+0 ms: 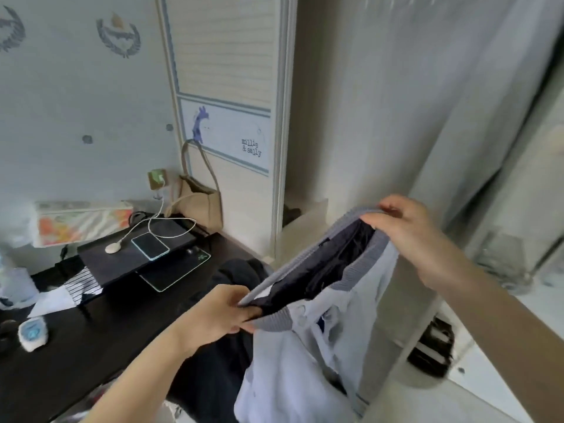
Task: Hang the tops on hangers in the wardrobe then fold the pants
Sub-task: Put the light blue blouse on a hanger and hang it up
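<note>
A light blue top with a grey ribbed collar and dark lining hangs in front of me, low and right of centre. My left hand pinches the near end of the collar. My right hand grips the far end, so the neck opening is stretched wide between them. The wardrobe stands behind the top, its pale sliding door pushed to the left. A dark garment lies heaped on the desk below my left hand. No hanger is visible.
A dark desk at the left carries a laptop with a phone on it, a charger cable, a tissue box and a small white device. A beige tote bag hangs against the wardrobe door. Pale curtains hang at the right.
</note>
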Available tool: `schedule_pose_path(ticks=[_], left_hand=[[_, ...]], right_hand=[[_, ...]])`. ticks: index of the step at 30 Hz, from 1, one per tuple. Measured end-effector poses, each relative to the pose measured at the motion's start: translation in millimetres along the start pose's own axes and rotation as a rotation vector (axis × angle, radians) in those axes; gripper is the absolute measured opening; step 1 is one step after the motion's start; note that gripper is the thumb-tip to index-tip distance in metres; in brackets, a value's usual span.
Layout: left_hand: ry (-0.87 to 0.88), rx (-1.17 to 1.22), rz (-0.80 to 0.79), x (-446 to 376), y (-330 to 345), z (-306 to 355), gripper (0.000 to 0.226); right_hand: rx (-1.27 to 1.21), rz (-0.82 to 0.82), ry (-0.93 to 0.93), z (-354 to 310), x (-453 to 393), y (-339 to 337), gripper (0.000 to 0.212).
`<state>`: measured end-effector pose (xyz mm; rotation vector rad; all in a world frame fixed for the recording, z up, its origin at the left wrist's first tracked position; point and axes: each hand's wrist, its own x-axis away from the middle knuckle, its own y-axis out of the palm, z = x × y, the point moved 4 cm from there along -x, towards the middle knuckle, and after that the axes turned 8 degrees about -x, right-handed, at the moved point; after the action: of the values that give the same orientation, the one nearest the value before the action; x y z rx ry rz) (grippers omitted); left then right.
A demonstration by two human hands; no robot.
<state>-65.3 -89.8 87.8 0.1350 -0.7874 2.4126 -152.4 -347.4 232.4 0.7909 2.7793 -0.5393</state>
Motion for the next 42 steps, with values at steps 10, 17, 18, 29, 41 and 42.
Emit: schedule_pose_path(ticks=[10,17,18,29,41,42], left_hand=[[0.359,0.265,-0.150,-42.4,-2.0,113.7,0.026],[0.397,0.461,0.097,-108.8,-5.3,177.4,0.024],[0.411,0.501,0.200,-121.7,-6.2,187.7,0.022],[0.674,0.345,0.584,-204.3,-0.5,274.2,0.022],[0.635,0.551,0.320,-315.5,-3.2,349.4,0.035],[0.674,0.524,0.339,-322.6,-6.2,361.2,0.034]], right_hand=[[0.510,0.306,-0.009,74.1,-7.9,-89.3,0.010],[0.363,0.371,-0.073,86.9,-46.4,-106.5,0.023],[0.382,0.360,-0.119,85.8,-56.8,-106.5,0.025],[0.752,0.223,-0.287,76.4,-155.1,-113.0,0.004],[1.003,0.177,0.053,51.6,-238.0,-123.8,0.015],[1.026,0.238,0.015,33.7,-249.4,-127.8,0.017]])
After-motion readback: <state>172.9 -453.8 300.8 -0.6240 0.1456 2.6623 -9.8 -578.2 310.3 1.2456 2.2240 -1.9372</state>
